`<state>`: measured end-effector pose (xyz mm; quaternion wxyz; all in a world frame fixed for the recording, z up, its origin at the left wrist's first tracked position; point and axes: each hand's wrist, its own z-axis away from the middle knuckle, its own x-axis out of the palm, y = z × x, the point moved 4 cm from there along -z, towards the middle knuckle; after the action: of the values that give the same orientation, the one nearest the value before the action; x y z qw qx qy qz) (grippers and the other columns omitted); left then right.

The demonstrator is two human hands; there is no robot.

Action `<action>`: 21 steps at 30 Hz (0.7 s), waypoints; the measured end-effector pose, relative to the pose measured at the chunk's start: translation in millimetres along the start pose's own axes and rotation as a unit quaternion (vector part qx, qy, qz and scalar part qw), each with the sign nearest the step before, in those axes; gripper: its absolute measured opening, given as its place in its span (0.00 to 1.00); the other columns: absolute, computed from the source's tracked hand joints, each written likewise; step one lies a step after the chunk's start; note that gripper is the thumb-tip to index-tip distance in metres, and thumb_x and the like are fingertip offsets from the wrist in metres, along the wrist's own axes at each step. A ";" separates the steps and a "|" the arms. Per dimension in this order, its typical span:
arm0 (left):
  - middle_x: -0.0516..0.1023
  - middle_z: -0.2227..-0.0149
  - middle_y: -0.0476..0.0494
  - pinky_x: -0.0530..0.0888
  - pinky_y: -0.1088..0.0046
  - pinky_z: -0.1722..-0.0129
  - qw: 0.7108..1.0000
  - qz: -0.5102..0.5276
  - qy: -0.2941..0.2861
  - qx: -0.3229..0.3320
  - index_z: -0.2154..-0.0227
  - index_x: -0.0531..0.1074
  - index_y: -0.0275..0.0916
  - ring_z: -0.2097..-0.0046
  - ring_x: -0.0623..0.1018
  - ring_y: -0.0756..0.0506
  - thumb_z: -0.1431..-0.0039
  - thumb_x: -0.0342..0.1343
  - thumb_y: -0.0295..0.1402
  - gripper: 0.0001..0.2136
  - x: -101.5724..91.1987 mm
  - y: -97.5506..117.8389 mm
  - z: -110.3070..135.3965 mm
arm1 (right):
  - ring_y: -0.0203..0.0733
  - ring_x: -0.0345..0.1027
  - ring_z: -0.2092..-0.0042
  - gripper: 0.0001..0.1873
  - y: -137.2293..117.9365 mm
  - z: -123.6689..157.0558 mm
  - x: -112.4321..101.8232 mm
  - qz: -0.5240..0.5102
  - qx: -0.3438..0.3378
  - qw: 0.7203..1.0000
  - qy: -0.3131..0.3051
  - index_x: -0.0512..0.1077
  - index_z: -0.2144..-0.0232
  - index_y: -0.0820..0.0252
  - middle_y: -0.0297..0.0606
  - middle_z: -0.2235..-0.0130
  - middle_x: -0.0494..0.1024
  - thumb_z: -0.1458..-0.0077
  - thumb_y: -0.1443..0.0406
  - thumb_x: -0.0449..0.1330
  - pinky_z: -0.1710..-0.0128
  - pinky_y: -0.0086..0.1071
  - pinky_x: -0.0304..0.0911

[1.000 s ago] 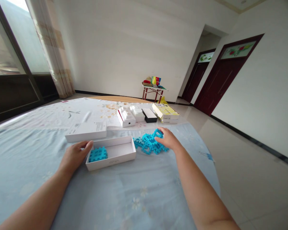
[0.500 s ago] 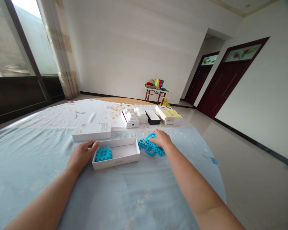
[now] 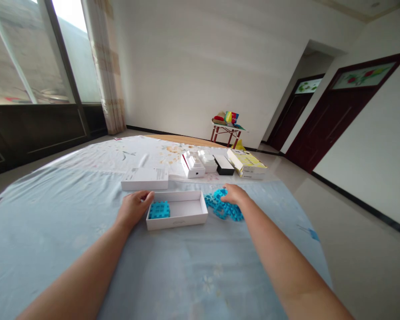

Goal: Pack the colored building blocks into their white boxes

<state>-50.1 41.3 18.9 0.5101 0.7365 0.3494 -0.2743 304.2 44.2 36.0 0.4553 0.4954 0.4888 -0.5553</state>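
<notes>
A shallow white box [image 3: 186,219] lies open on the light blue cloth, with a blue grid-shaped block [image 3: 159,210] in its left end. My left hand [image 3: 134,208] rests against the box's left end, fingers curled on its rim. A pile of blue interlocking blocks [image 3: 224,209] lies just right of the box. My right hand [image 3: 235,194] sits on top of that pile, fingers bent down into the blocks; whether it holds one is hidden.
The white box lid [image 3: 145,179] lies behind the box. Further back stand two white boxes [image 3: 193,164], a black box [image 3: 224,165] and a yellow box [image 3: 247,162]. The table's edge curves away on the right, over tiled floor. A small red-legged table [image 3: 227,130] stands by the wall.
The view has swung left, so everything sits further right in the frame. My right hand has drawn slightly back over the blue pile. My left hand stays at the box's end.
</notes>
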 end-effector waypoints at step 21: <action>0.79 0.73 0.47 0.64 0.77 0.70 1.000 0.000 0.008 0.002 0.73 0.76 0.41 0.68 0.74 0.46 0.50 0.44 0.45 0.19 -2.5 3.4 1.0 | 0.53 0.63 0.49 0.32 5.7 -5.2 5.1 -0.059 0.007 0.998 0.005 0.65 0.52 0.55 0.42 0.51 0.70 0.65 0.64 0.64 0.53 0.44 0.59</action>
<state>-49.0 39.0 22.4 0.5059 0.7396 0.3530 -0.2692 309.9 48.7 30.3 0.4159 0.4714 0.5155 -0.5824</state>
